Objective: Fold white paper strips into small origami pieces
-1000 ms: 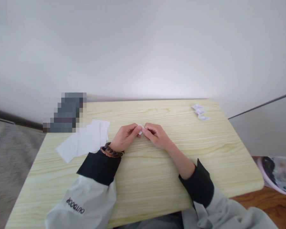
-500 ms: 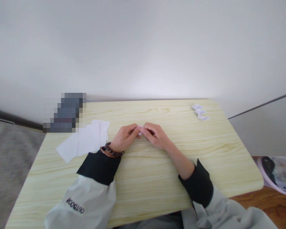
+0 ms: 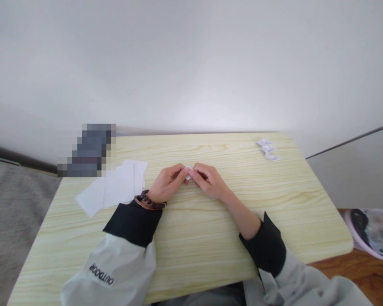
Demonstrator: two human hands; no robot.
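Small folded white paper piece [image 3: 188, 176]: held at the far-centre of the pale yellow wood-grain tabletop [image 3: 198, 246], between the fingertips of both hands; largely covered, hence impossible to make out in exact form.
Left hand [image 3: 164, 185]: clamped, thumb against bent fingers, on the left part of the piece.
Right hand [image 3: 210, 182]: clamped likewise on the right part, thumb tip close beside the opposite thumb.
Pinch at the paper: probably best kept light and near the edges, with thumbs level and pressure run along a crease rather than across it; likely to buckle or tear if squeezed or pulled unevenly. Worth steadying with one hand while working with the other.
Plain white paper sheets [image 3: 118, 187]: lying flat and overlapping, fanned out just beside the left wrist and its dark brown beaded bracelet [image 3: 149, 202].
Three small folded white paper shapes [image 3: 268, 150]: set close together near the far right corner, well apart from both hands.
Dark rectangular object [image 3: 90, 151]: at the far left corner; blurred into blocks, impossible to identify.
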